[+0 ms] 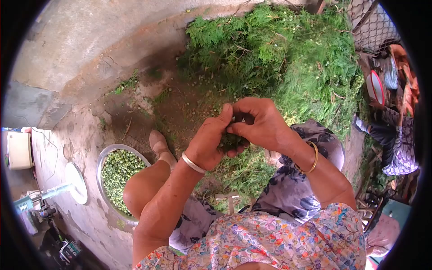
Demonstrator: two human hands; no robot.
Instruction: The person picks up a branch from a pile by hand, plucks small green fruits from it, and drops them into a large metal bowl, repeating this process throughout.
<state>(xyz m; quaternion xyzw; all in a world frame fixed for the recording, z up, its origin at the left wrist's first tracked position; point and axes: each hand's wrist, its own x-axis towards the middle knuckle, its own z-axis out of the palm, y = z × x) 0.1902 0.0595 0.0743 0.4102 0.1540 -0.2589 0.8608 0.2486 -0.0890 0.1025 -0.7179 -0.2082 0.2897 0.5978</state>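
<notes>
We hold both hands in front of the body, above the floor (90, 135), between the knees. The left hand (206, 141), with a white bangle (193, 164) at its wrist, curls its fingers around a dark green sprig (230, 139); the thumb points up beside the right hand's fingertips. The right hand (261, 123), with a gold bangle (314, 158), bends thumb and forefinger toward the left thumb; we cannot tell whether these tips pinch anything. The sprig is partly hidden by the fingers. Loose greenery (245, 177) lies on the floor below the hands. A large green pile (274, 49) lies ahead, along the floor's edge at the wall (85, 40). On the left, a metal bowl (99, 173) filled with small green pieces (119, 168) rests on the floor, partly covered by our left knee (143, 191). Near the bowl is a stand's round white base (77, 183).
</notes>
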